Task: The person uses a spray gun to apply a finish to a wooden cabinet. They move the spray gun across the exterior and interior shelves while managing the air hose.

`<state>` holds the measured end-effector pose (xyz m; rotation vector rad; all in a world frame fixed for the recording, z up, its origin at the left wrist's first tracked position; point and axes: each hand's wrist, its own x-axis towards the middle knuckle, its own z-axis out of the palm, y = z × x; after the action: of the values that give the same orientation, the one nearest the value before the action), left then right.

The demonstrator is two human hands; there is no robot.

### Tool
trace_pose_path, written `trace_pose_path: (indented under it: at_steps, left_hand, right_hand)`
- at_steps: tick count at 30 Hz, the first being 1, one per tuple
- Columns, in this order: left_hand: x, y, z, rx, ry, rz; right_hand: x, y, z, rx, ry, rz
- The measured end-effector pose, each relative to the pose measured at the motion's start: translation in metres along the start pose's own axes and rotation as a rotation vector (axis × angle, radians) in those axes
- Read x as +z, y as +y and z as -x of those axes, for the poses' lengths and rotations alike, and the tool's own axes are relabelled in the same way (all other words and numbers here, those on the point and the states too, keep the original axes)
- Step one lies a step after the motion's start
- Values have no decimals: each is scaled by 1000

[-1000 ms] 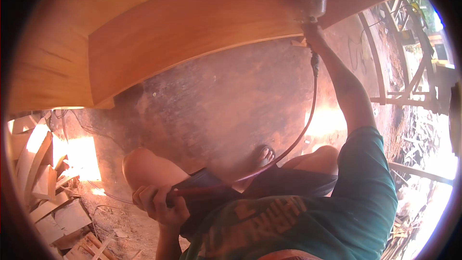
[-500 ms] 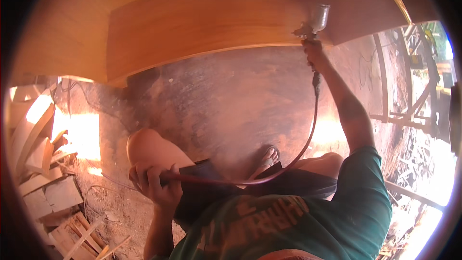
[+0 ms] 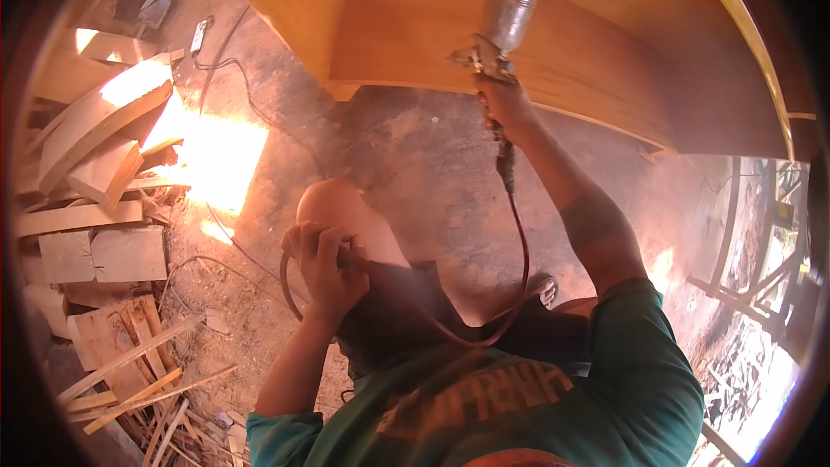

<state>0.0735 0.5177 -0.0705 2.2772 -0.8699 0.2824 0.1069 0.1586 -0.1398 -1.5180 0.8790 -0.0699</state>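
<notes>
My right hand (image 3: 503, 102) is wrapped round the grip of a spray gun (image 3: 486, 54) with a metal cup (image 3: 507, 19) on top. The gun is held in front of an orange-brown wooden panel (image 3: 588, 78), its nozzle towards the left. From the bottom of its grip a dark red hose (image 3: 524, 259) hangs down in a curve across my lap. Beside my raised knee, my left hand (image 3: 327, 261) is closed round the same hose, which loops out again on the hand's far-left side.
Wooden offcuts (image 3: 91, 251) and thin strips (image 3: 138, 376) are heaped at the left. A power strip (image 3: 201, 36) with a cable lies on the dusty floor (image 3: 380, 151) at the upper left. A wooden frame (image 3: 735, 233) stands on the right, with scraps near it.
The view has swung left, showing more of the woodpile and the power strip. My right hand has brought the spray gun leftwards along the panel. My left hand still grips the hose.
</notes>
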Motion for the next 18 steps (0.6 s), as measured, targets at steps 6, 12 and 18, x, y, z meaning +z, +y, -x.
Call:
trace_pose_path:
  at_steps: [6, 12, 18]
  left_hand:
    - [-14, -13, 1, -16, 29, -9]
    - [-6, -11, -1, -12, 15, 9]
    - [14, 14, -5, -25, -22, 53]
  right_hand:
    - [95, -37, 21, 44, -250, -217]
    - [66, -2, 2, 100, -205, -240]
    - [-62, 27, 16, 111, 26, 65]
